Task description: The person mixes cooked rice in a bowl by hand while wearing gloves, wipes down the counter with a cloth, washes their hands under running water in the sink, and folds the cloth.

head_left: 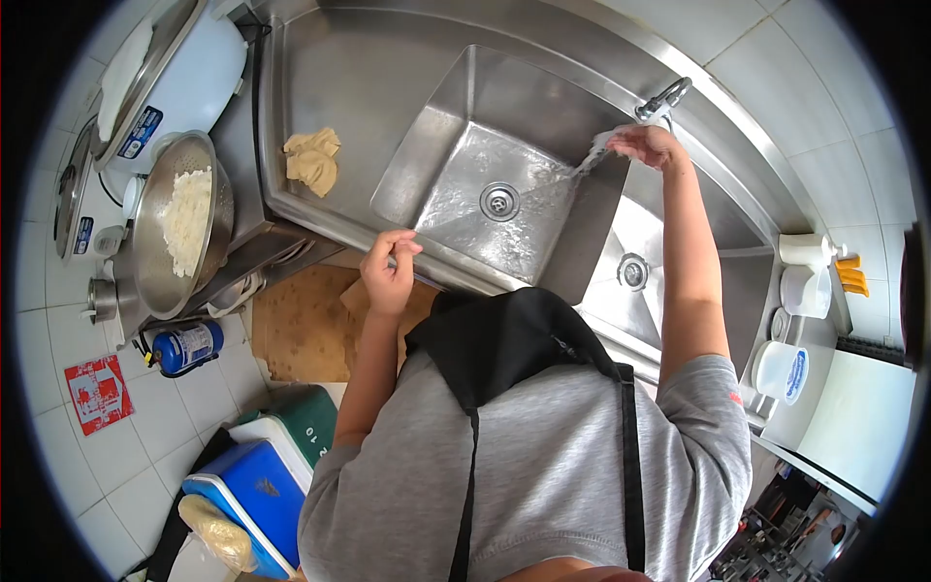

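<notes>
My right hand [645, 145] is under the faucet [664, 99] at the back of the sink, its fingers stretched out and holding nothing. Water [593, 153] runs off the fingers into the large steel sink basin [427, 136], whose floor is wet around the drain [499, 201]. Close to the basin's front edge, my left hand [390, 272] is raised with its fingers loosely curled together, and nothing shows in it. A crumpled tan cloth [312, 161] lies on the steel drainboard left of the basin.
A second basin [606, 296] adjoins on the right. At left, a steel colander [150, 233] holds white food resembling rice [187, 218], near large cookers [194, 78]. A blue extinguisher [184, 346] and a blue cooler [257, 495] stand lower left. White tubs [781, 371] line the right.
</notes>
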{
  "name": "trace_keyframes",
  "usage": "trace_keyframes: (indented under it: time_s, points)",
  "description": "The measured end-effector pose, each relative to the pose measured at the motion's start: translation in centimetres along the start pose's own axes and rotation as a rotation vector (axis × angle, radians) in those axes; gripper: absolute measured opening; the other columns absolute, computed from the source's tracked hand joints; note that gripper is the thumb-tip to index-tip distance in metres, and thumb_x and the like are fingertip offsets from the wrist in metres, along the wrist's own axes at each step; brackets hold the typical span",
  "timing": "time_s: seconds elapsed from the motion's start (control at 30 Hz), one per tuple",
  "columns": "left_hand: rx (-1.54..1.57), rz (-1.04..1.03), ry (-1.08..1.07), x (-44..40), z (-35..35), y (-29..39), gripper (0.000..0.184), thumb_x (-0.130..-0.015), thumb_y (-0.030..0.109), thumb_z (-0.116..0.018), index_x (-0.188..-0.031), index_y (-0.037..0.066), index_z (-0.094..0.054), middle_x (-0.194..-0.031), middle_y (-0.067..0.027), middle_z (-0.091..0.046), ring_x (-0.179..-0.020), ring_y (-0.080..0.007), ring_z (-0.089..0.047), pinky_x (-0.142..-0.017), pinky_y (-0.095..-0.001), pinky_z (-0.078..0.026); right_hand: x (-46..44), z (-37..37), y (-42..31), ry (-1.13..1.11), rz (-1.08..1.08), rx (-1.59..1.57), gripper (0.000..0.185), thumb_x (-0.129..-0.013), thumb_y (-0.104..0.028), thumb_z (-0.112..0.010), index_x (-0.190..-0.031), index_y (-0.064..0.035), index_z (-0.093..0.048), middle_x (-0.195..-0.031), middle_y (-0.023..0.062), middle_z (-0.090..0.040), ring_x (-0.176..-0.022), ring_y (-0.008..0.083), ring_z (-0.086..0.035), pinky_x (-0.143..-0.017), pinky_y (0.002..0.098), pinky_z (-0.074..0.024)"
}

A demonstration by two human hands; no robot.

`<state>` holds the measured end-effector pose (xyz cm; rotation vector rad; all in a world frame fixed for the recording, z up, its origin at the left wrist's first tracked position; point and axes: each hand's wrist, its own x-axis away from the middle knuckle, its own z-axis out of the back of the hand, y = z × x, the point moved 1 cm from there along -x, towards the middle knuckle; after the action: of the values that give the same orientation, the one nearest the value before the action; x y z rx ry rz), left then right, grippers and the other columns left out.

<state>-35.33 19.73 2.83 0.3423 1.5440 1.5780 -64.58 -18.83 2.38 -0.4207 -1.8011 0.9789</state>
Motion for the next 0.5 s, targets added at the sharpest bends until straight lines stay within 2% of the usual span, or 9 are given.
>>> trace_keyframes:
  time_s: [0.07, 0.17, 0.23, 0.3, 0.37, 0.43, 0.5]
  points:
    - [-0.007, 0.01, 0.004, 0.0, 0.1, 0.1, 0.014, -0.077, -0.006, -0.044, -0.084, 0.0, -0.055, -0.066, -0.0068, -0.059, -0.062, -0.0099, -0.056, -0.057, -0.0207, -0.043, 1.2, 0.3, -1.2, 0.033, 0.044, 0.024, 0.021, -0.083, 0.0, -0.038, -0.097, 0.0123, -0.047, -0.093, 0.0257, -0.055, -0.086, 0.0341, -0.058, -0.075, 0.0322, -0.0521]
    - [0.003, 0.079, 0.002, 0.3, 0.1, -0.3, 0.014, -0.077, -0.007, -0.044, -0.084, -0.001, -0.055, -0.066, -0.0069, -0.059, -0.062, -0.0102, -0.056, -0.059, -0.0214, -0.044, 1.9, 2.3, -2.8, 0.074, 0.161, 0.1, 0.022, -0.084, -0.008, -0.043, -0.097, 0.0086, -0.05, -0.095, 0.0212, -0.055, -0.086, 0.0311, -0.058, -0.076, 0.0352, -0.0508]
    - [-0.006, 0.054, -0.012, 0.2, -0.1, 0.1, 0.013, -0.078, -0.006, -0.044, -0.084, -0.001, -0.054, -0.067, -0.0069, -0.059, -0.063, -0.0105, -0.057, -0.06, -0.0216, -0.044, 3.3, 2.6, -4.5, 0.087, 0.173, 0.196, 0.028, -0.081, -0.019, -0.053, -0.097, 0.0036, -0.052, -0.093, 0.0155, -0.055, -0.089, 0.0272, -0.055, -0.079, 0.0369, -0.0477]
    - [-0.001, 0.037, -0.018, 0.2, -0.3, 0.1, 0.013, -0.079, -0.006, -0.044, -0.085, -0.001, -0.054, -0.067, -0.0067, -0.059, -0.063, -0.0108, -0.057, -0.061, -0.0217, -0.044, 3.9, 2.3, -5.6, 0.255, 0.249, 0.266, 0.04, -0.075, -0.031, -0.062, -0.098, 0.0006, -0.052, -0.088, 0.0116, -0.055, -0.091, 0.0235, -0.051, -0.078, 0.0365, -0.0451]
    - [-0.009, 0.041, -0.02, 0.1, -0.7, 0.3, 0.012, -0.08, -0.005, -0.044, -0.085, -0.001, -0.054, -0.067, -0.0063, -0.059, -0.064, -0.0112, -0.057, -0.061, -0.0223, -0.045, 4.3, 1.9, -6.4, 0.415, 0.337, 0.19, 0.047, -0.068, -0.038, -0.067, -0.094, -0.0008, -0.055, -0.081, 0.0066, -0.053, -0.09, 0.0215, -0.05, -0.075, 0.0362, -0.0439]
    - [-0.019, 0.04, -0.013, 0.0, -1.3, 0.3, 0.011, -0.08, -0.004, -0.044, -0.085, -0.001, -0.054, -0.067, -0.0063, -0.059, -0.064, -0.0111, -0.057, -0.061, -0.0225, -0.045, 3.6, 3.0, -6.4, 0.501, 0.498, 0.3, 0.041, -0.069, -0.036, -0.065, -0.093, -0.003, -0.06, -0.087, 0.0073, -0.058, -0.091, 0.0203, -0.052, -0.077, 0.0356, -0.0421]
    - [-0.022, 0.023, 0.001, 0.2, -2.0, 0.8, 0.012, -0.079, -0.005, -0.044, -0.085, -0.001, -0.054, -0.067, -0.0068, -0.059, -0.063, -0.0111, -0.057, -0.061, -0.0227, -0.045, 3.0, 4.1, -6.0, 0.713, 0.761, 0.454, 0.033, -0.068, -0.025, -0.061, -0.08, 0.0057, -0.061, -0.078, 0.0274, -0.058, -0.076, 0.0301, -0.059, -0.068, 0.0355, -0.0445]
